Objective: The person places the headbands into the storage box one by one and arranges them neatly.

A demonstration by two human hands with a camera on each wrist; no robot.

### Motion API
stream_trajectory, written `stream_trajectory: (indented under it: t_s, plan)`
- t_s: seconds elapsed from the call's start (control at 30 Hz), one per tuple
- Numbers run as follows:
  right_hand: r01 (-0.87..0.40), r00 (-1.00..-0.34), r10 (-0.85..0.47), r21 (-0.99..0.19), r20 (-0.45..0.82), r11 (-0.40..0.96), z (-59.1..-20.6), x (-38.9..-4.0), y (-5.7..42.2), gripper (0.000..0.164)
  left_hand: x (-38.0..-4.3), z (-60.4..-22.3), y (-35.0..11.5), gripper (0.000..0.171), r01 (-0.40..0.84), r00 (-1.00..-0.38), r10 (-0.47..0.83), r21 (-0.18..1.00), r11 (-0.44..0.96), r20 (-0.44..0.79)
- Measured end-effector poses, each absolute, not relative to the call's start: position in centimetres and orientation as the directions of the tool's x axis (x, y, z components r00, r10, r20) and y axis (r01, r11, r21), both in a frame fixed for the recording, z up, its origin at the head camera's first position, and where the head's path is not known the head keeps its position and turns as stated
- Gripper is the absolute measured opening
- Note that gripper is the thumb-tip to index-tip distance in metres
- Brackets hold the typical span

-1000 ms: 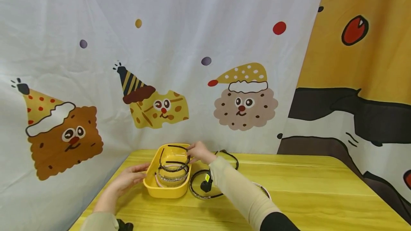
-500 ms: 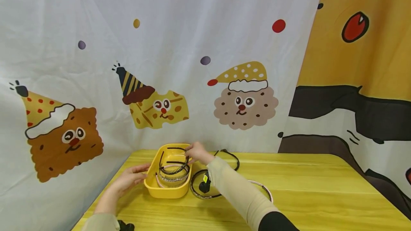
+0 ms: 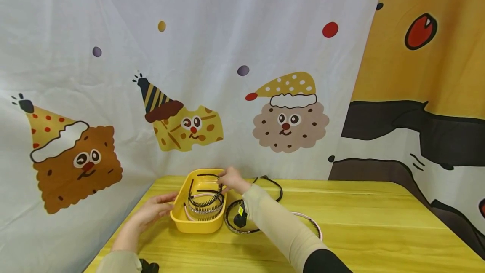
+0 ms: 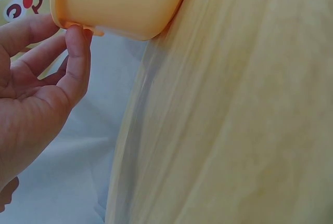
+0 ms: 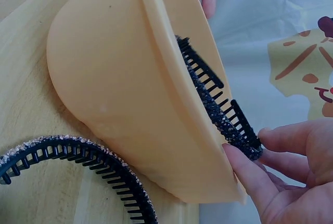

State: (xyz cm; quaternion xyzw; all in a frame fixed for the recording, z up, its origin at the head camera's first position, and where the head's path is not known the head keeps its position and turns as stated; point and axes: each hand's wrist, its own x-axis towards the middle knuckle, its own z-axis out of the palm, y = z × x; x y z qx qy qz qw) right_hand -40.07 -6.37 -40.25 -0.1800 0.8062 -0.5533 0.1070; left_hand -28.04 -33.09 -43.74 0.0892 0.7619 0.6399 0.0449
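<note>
Facing a tall white cloth (image 3: 204, 49) printed with hatted cartoon snacks: a brown biscuit (image 3: 79, 172), a yellow cheese wedge (image 3: 189, 132) and a pinkish round cookie (image 3: 291, 129). Working over a yellow wood-grain table (image 3: 371, 222). Reaching across it in pale sleeves (image 3: 280, 231), black farther up on the right. Using a yellow basket (image 3: 198, 227), upright on the table's left part near the cloth. Seeing several headbands inside it, a silvery glitter band (image 3: 204, 211) and a pink band (image 3: 186, 212) among them, with a black comb-toothed headband (image 5: 223, 122) at the opening, tilted, by the right rim. Noticing more to the basket's right: a glitter-edged black band (image 5: 115, 166) just beside it, a thin black band (image 3: 281, 191) farther back, and a pink-and-black band (image 3: 313, 221) partly behind the right sleeve. Touching the basket's left rim with the left hand (image 3: 151, 210), fingers loosely bent and parted, thumb apart. Pinching the black comb-toothed headband near the rim with the right hand (image 3: 233, 180), between thumb and index finger. Being unable to tell the exact lie of the remaining right fingers, partly hidden. Wearing a small black device (image 3: 240, 221) by the right cuff.
</note>
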Motion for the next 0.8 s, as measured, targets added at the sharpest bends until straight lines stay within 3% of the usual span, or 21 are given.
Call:
stream_trajectory:
  t_s: [0.43,0.8]
  plan:
    - [-0.285,-0.907,-0.412,-0.852,0.091,0.440,-39.3,-40.4,-6.1,0.026,-28.4,-44.1,-33.3,0.058,0.065,-0.985,0.171,0.982,0.175,0.035]
    - [-0.256,-0.893,-0.443,-0.897,0.077,0.359,-37.9,-40.3,-3.4,0.030,-28.3,-43.9,-33.1,0.057,0.071,-0.983,0.180,0.982,0.174,0.039]
